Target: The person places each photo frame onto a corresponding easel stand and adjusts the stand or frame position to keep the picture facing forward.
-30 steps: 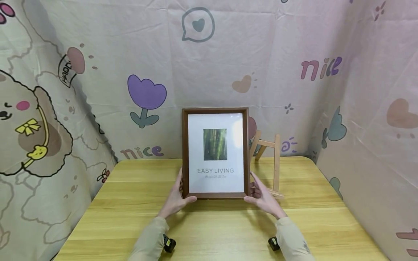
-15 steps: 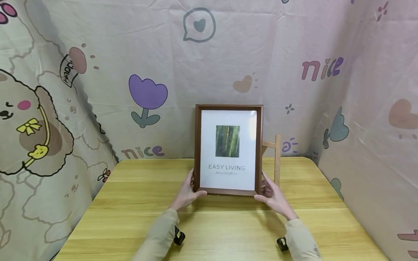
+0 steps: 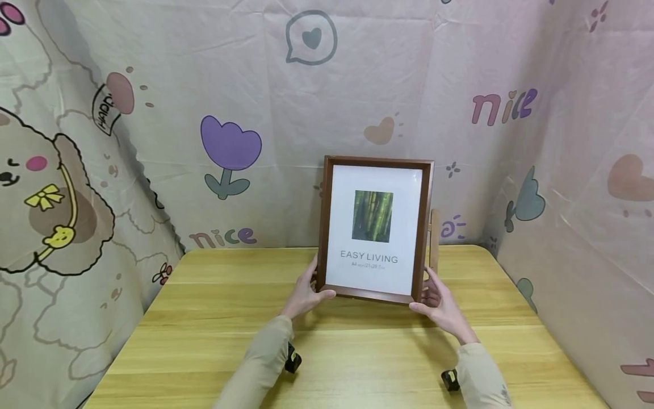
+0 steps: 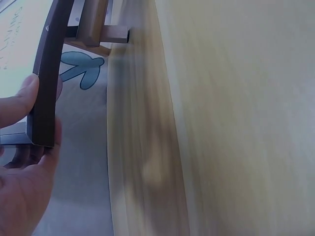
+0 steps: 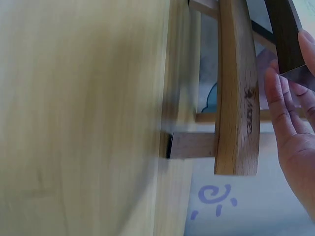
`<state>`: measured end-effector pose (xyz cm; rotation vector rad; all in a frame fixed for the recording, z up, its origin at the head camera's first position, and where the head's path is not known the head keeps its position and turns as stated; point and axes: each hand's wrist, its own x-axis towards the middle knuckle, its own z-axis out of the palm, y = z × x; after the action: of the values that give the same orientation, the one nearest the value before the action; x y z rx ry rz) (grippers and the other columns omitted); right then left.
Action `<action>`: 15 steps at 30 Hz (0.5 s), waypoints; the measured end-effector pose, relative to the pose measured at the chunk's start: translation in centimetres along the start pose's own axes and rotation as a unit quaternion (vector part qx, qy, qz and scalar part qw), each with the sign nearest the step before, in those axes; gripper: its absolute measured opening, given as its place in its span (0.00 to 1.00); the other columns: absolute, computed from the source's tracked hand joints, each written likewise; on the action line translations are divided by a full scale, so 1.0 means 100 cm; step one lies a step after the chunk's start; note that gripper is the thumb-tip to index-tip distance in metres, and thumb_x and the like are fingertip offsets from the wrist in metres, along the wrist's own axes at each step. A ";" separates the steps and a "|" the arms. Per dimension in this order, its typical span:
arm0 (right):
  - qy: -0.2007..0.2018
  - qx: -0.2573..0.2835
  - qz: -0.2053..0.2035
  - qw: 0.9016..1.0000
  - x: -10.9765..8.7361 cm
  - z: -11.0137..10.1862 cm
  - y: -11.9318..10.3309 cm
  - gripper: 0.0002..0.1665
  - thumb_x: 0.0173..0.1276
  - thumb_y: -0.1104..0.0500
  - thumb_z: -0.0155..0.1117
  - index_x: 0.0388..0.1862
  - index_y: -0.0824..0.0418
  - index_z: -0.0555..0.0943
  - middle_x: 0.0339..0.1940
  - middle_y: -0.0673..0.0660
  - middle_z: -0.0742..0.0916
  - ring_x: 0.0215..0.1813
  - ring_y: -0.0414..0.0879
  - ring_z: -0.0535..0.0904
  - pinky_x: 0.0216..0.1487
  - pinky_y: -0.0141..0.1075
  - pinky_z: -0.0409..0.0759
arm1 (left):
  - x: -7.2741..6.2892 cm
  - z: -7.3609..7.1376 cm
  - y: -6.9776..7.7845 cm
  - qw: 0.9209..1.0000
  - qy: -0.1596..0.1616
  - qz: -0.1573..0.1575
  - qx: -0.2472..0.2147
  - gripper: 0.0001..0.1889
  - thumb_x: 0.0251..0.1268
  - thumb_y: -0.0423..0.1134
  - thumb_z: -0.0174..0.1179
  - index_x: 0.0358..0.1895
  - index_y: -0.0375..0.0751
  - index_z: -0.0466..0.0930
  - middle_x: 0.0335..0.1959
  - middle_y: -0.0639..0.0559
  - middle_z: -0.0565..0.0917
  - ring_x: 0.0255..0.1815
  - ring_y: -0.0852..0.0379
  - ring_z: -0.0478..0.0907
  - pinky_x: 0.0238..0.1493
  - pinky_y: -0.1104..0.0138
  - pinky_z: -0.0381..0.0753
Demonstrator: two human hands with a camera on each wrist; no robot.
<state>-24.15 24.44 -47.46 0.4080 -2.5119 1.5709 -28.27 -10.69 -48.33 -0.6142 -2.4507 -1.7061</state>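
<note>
A brown wooden picture frame (image 3: pixel 374 216) with a bamboo picture and "EASY LIVING" printed on white is held upright in both hands, slightly tilted down to the right. My left hand (image 3: pixel 305 291) grips its lower left corner, thumb on the front and fingers behind; the left wrist view shows this corner (image 4: pixel 44 108) raised off the table. At the lower right corner, my right hand (image 3: pixel 440 305) grips in the same way. Behind the frame stands a small wooden easel (image 3: pixel 434 241), mostly hidden in the head view; its front ledge (image 5: pixel 237 98) shows close beside my right fingers.
The light wood table (image 3: pixel 230 324) runs back to a patterned cloth (image 3: pixel 317 91) hung behind it. More of that cloth hangs at the left and right sides. A small black device (image 3: pixel 293 359) is strapped at each wrist.
Both hands have carried the picture frame to the right and a little upward, so it now covers most of the easel. It has also tipped slightly, right side lower.
</note>
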 end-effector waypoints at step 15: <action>0.045 0.022 -0.076 0.996 -0.008 -0.017 0.014 0.55 0.59 0.74 0.71 0.81 0.66 0.53 0.38 0.61 0.85 0.36 0.34 0.81 0.46 0.21 0.78 | 0.020 0.025 0.006 0.999 -0.024 0.010 -0.030 0.57 0.58 0.28 0.71 0.83 0.42 0.37 0.77 0.35 0.65 0.64 0.36 0.78 0.62 0.52 0.83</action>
<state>-23.82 26.62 -48.10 0.5109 -2.3242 1.5527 -29.52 -7.71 -48.12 -0.6916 -2.4257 -1.7831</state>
